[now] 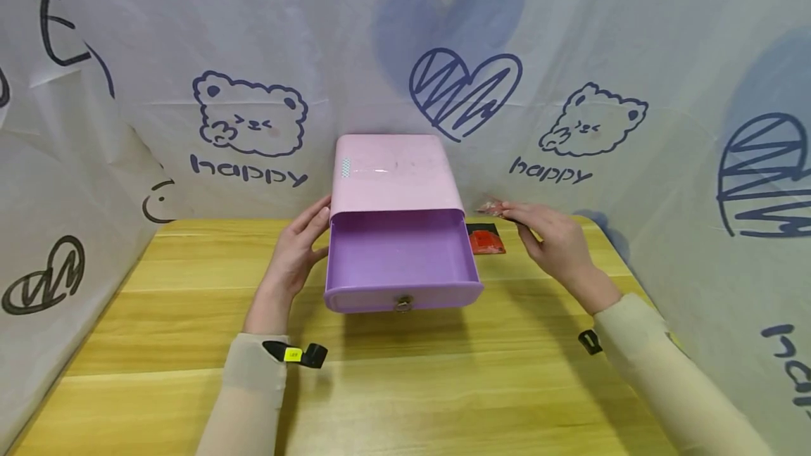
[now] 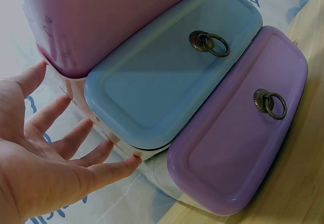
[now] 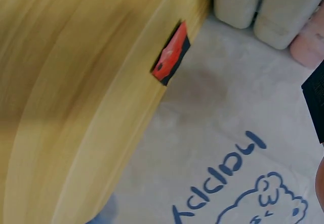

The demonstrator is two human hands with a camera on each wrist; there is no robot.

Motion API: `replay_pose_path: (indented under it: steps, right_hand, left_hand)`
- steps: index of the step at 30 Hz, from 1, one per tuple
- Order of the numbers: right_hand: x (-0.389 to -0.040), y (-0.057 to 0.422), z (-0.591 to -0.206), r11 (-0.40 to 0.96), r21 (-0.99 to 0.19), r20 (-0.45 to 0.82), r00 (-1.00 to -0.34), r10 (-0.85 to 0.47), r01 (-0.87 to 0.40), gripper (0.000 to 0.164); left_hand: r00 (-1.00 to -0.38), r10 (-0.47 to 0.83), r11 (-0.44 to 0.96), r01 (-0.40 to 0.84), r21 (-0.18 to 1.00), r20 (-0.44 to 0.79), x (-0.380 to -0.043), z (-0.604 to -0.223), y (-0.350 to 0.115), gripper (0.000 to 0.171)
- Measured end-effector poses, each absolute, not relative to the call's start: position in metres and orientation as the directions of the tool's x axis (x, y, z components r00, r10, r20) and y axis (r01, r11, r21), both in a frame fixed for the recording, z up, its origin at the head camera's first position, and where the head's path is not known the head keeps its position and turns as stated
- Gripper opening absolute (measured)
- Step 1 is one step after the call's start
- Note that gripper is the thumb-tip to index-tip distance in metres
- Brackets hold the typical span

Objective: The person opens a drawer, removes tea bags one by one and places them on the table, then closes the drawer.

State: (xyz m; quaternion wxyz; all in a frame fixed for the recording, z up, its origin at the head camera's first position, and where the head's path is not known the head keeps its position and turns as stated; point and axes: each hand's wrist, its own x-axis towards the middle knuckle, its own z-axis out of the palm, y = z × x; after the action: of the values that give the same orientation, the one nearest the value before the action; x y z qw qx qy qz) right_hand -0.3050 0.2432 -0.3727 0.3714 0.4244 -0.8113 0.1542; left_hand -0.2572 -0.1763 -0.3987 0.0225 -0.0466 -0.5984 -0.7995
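Observation:
A small cabinet (image 1: 395,171) with a pink top stands at the back of the table, its purple top drawer (image 1: 361,298) pulled out and nothing visible inside. My left hand (image 1: 288,262) is at the cabinet's left side, fingers extended and fingertips against the side wall. Below the pulled-out drawer, the left wrist view has a closed blue drawer (image 2: 162,77) and a closed purple drawer (image 2: 233,133), each with a ring pull. To the right of the cabinet, my right hand (image 1: 560,241) pinches a small packet (image 1: 491,207), clear and reddish with a dark part; fingers partly hide it.
Another red and black packet (image 1: 486,241) lies on the wooden table (image 1: 405,385), close to the cabinet's right side. Behind the table hangs a printed cloth (image 1: 374,34), with more cloth along both sides.

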Motion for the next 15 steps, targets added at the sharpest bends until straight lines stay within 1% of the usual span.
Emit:
replay_pose_path:
  steps: [7, 15]
  right_hand:
    - [-0.319, 0.248, -0.387, 0.617, 0.093, 0.728, -0.370, -0.577, -0.781, 0.037]
    - [-0.332, 0.253, -0.404, 0.678, 0.094, 0.693, -0.441, -0.570, -0.729, 0.038]
  left_hand:
    - [-0.994, 0.020, -0.289, 0.099, 0.952, 0.109, -0.257, -0.399, -0.176, 0.047]
    - [-0.995, 0.011, -0.288, 0.097, 0.953, 0.104, -0.257, -0.398, -0.176, 0.048]
